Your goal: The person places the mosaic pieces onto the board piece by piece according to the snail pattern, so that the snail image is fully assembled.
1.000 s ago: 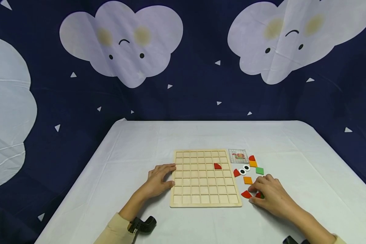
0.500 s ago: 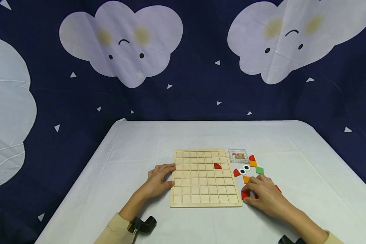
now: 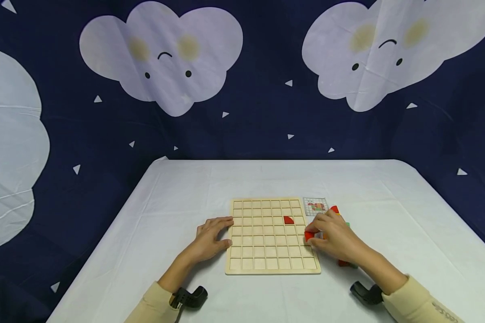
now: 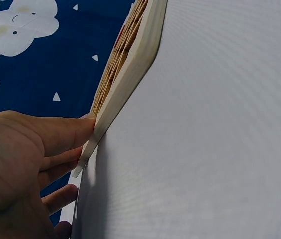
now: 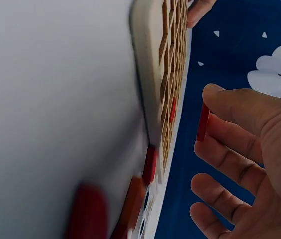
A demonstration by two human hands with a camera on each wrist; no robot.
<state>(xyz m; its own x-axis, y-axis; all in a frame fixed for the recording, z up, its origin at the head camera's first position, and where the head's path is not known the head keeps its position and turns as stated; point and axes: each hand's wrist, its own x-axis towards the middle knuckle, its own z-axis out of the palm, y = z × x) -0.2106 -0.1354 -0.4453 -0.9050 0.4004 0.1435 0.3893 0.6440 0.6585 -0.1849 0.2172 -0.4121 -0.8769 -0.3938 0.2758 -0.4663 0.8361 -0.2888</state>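
Note:
My right hand (image 3: 337,237) pinches a red quarter-circle piece (image 3: 308,236) by the right edge of a wooden grid board (image 3: 262,272). In the right wrist view, the thumb and fingertips hold this red piece (image 5: 203,123) raised off the table. Another red quarter-circle (image 3: 288,220) sits in a cell toward the board's upper right. My left hand (image 3: 210,237) touches the board's left edge, its fingers fairly straight; the left wrist view has the thumb against the rim (image 4: 125,89).
A small printed grid card (image 3: 315,206) lies off the board's upper right corner. Loose pieces sit partly hidden around my right hand: a red one (image 3: 334,209), a green one (image 3: 348,224), and a red one (image 3: 342,263) below. White cloth covers the table (image 3: 194,188).
The right hand has taken up a red quarter-circle from the loose pieces and carried it up and left to the board's edge. My left hand and the board have stayed put.

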